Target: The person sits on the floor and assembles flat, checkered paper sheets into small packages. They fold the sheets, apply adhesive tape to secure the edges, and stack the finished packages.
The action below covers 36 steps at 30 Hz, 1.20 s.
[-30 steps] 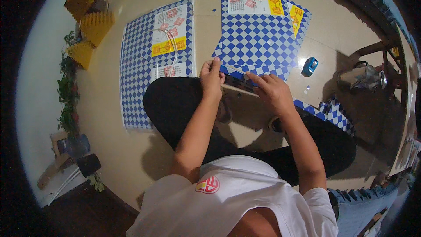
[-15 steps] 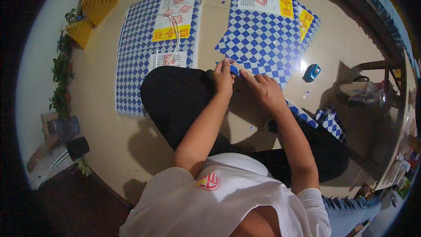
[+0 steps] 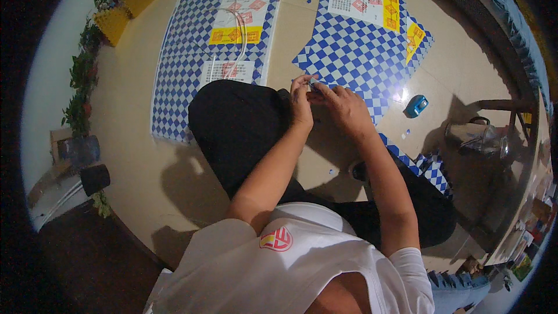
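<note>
In front of my bent left knee, my left hand point(image 3: 300, 102) is closed, with thumb and fingers pinching a small pale bluish piece point(image 3: 313, 83). My right hand point(image 3: 349, 110) meets it from the right, fingers curled in toward the same piece; most of the piece is hidden by the fingers. Just beyond lie overlapping blue-and-white checkered sheets point(image 3: 354, 52) with printed white and yellow panels. A checkered strip point(image 3: 401, 152) runs along my right leg to a crumpled checkered piece point(image 3: 435, 173).
On the tiled floor at left lies a clear-wrapped checkered pack point(image 3: 186, 52) with a white cord point(image 3: 242, 35) on it. A blue tape dispenser or similar small tool point(image 3: 416, 106) and small scraps point(image 3: 406, 133) are at right, near a bag point(image 3: 474, 134). Plants point(image 3: 75, 104) line the left wall.
My hands have drawn closer together, and the left fingers have curled over. Less of the blue piece shows between them. The whole view has shifted slightly.
</note>
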### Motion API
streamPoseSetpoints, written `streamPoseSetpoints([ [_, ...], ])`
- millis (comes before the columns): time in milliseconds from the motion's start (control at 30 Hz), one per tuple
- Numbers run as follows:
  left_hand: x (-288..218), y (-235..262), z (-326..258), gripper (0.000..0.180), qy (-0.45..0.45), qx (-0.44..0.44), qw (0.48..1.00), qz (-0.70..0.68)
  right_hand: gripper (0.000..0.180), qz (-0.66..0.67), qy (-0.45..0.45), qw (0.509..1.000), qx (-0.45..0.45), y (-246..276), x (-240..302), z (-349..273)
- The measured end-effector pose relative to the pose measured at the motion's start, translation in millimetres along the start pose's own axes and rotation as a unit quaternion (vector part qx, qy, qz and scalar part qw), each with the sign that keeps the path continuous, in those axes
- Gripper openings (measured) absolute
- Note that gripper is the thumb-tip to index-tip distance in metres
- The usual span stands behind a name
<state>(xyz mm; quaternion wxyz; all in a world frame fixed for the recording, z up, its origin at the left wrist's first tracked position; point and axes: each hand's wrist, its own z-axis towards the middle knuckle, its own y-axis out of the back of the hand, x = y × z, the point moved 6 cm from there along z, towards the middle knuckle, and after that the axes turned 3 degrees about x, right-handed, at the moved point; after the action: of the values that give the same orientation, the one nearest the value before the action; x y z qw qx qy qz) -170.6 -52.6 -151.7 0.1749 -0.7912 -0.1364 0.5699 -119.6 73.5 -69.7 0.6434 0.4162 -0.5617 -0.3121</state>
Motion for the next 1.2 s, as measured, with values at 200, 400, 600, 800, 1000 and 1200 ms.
streamPoseSetpoints([
  [200,9.2,11.5,1.3,0.021,-0.046,0.002,0.997,0.056,0.052,0.024,0.042,0.998,-0.035,-1.0,-0.4,0.6],
  [400,1.2,12.8,3.0,0.023,-0.122,-0.002,0.985,0.125,0.039,0.017,0.042,0.999,-0.027,1.3,3.9,15.3],
  [600,0.3,14.0,5.2,0.020,-0.078,0.022,0.983,0.165,0.027,0.041,0.028,0.996,0.070,-8.4,0.2,33.7],
  [800,6.4,17.9,12.6,0.014,-0.050,0.051,0.984,0.162,0.024,0.171,0.032,0.984,0.024,-10.0,-11.2,37.8],
  [1000,11.3,17.7,16.3,0.014,-0.042,0.046,0.992,0.113,0.021,0.277,-0.065,0.958,0.026,-13.6,-21.6,41.1],
  [1200,-0.3,11.5,10.9,0.011,0.019,0.017,0.995,0.099,0.019,0.438,-0.106,0.891,0.057,-30.3,-47.9,44.8],
])
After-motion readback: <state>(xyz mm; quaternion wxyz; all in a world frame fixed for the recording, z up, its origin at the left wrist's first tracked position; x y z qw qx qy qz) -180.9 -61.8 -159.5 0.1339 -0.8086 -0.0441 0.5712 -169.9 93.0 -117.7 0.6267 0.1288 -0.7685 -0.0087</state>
